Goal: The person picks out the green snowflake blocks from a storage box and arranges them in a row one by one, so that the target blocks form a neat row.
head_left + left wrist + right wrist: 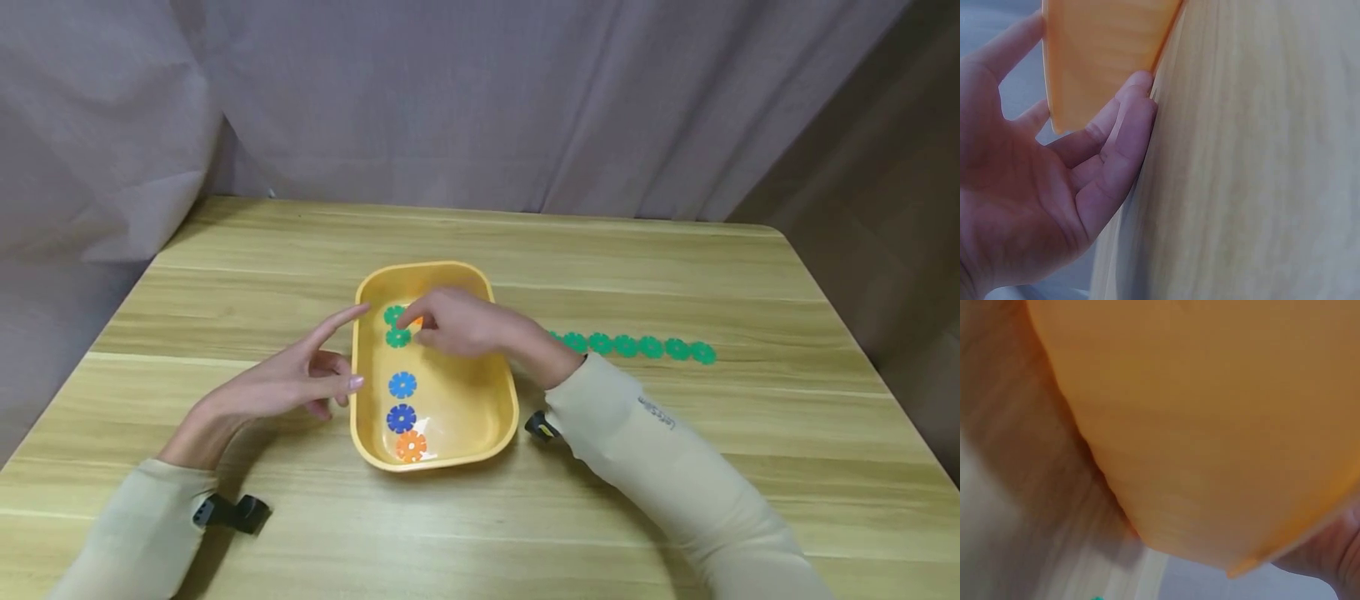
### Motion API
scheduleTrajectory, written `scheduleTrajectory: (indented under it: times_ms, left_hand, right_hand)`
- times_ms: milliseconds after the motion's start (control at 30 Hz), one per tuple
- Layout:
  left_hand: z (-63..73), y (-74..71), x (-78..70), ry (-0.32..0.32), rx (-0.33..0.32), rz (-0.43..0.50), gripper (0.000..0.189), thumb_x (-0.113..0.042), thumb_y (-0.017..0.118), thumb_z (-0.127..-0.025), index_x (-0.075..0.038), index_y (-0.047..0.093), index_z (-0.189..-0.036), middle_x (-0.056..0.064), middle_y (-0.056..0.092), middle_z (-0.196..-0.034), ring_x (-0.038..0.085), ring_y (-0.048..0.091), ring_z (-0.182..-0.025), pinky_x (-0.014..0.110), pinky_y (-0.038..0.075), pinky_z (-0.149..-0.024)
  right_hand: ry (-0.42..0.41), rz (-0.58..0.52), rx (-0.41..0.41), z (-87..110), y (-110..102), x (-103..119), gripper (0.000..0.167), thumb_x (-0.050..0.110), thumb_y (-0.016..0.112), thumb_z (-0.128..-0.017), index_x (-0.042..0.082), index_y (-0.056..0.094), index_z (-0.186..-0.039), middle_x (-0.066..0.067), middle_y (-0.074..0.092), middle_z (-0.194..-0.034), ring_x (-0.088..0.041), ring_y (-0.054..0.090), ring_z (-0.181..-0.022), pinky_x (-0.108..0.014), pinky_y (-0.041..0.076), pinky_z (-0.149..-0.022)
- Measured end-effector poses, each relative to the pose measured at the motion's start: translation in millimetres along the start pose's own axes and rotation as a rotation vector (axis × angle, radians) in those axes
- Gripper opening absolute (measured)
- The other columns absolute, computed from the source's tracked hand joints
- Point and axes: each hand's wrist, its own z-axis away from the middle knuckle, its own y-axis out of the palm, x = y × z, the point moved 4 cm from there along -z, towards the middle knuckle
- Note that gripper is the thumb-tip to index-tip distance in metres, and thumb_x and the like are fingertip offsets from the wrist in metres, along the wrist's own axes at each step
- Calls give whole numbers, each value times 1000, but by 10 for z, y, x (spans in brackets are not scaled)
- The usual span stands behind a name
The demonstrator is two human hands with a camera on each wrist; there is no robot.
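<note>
A yellow tray [472,417] stands mid-table. My left hand [288,383] is at its left side, index fingertip and thumb tip at the rim. In the left wrist view the other fingers of the left hand [1029,181] bend along the outer wall of the tray [1100,56]. My right hand [461,321] reaches inside, its index fingertip at two green snowflake discs [397,337], thumb apart. An orange disc [417,319] shows partly behind that index finger. Nearer the front lie a light blue disc [402,385], a dark blue disc [401,418] and another orange disc [411,447].
Right of the tray, a row of several green snowflake discs [626,346] lies on the wooden table [675,275], its left end passing behind the right wrist. A grey curtain [420,100] hangs beyond the far edge. The tray's outer wall [1197,425] fills most of the right wrist view.
</note>
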Motion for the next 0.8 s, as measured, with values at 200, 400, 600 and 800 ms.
scheduleTrajectory:
  times_ms: [200, 400, 600, 800]
  left_hand:
    - [-8, 21, -27, 11, 3, -7, 95, -29, 74, -100, -41, 9, -169, 15, 65, -98, 29, 66, -83, 45, 62, -75]
    - [-20, 29, -42, 6, 9, -5, 95, -30, 74, -100, -42, 9, -169, 15, 64, -98, 29, 65, -82, 46, 62, -76]
    - [-17, 20, -38, 4, 7, -11, 95, -31, 74, -100, -42, 9, -168, 15, 64, -98, 29, 64, -82, 46, 62, -76]
    - [-6, 35, -35, 16, 8, -10, 95, -30, 74, -101, -41, 9, -169, 16, 64, -97, 28, 64, -82, 45, 62, -75]
  right_hand:
    - [50, 80, 65, -64, 103, -20, 38, 7, 56, -106, 13, 69, -141, -6, 72, -137, -21, 67, -120, -34, 50, -110]
    - [99, 101, 76, -63, 163, -34, 37, 11, 59, -106, 16, 69, -141, -6, 73, -135, -22, 67, -120, -36, 53, -103]
    - [77, 63, 2, -79, 151, -36, 31, 17, 70, -102, 14, 74, -133, -3, 76, -97, -14, 64, -82, -28, 52, -77]
    - [93, 38, -45, -127, 178, -69, 33, 22, 76, -99, 14, 74, -131, -2, 76, -97, -14, 68, -88, -29, 53, -80]
